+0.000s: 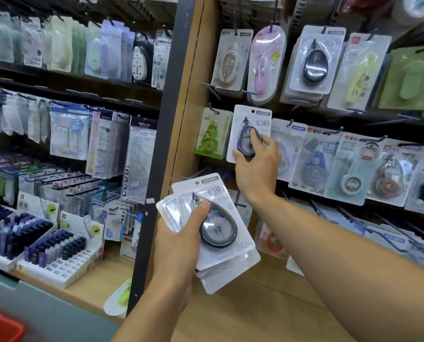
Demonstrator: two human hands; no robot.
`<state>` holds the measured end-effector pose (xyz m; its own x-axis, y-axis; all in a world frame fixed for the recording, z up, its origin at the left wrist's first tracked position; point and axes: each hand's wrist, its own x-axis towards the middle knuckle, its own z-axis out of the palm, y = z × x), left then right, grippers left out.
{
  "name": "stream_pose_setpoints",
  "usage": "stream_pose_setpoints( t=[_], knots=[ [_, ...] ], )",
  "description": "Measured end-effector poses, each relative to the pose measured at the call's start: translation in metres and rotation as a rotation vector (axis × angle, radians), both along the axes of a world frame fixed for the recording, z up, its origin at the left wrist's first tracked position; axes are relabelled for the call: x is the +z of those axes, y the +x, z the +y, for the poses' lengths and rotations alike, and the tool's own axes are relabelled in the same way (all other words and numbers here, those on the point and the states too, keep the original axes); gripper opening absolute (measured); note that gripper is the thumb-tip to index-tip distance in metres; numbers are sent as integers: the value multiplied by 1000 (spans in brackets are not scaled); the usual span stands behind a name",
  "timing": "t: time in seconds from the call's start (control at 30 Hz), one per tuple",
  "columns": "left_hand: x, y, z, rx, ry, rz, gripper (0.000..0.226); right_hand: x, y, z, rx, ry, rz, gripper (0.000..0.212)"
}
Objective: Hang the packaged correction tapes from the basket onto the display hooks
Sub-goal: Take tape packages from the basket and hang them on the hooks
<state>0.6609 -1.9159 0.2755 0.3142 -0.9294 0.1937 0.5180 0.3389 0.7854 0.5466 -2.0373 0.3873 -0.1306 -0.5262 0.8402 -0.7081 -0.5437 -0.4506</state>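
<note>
At frame centre, the right hand pinches one correction tape pack against the display, where its hole could miss the hook, while the left hand grips a slippery stack lower down.

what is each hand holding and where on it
Right hand grips one packaged correction tape by its lower blister; left hand holds a stack of packs at its left edge.
</note>
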Motion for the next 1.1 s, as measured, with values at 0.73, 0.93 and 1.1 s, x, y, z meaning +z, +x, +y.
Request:
stream_pose_setpoints(
  t=[0.73,0.93,1.1],
  knots=[
    [3,-3,-11,3,-8,17,39,22,17,-64,-25,397,115,57],
    [-3,1,-12,45,0,-6,58,3,11,-9,278,400,-204,48],
    [-4,2,-10,67,15,-9,67,-32,-4,69,522,339,-83,37]
  ],
)
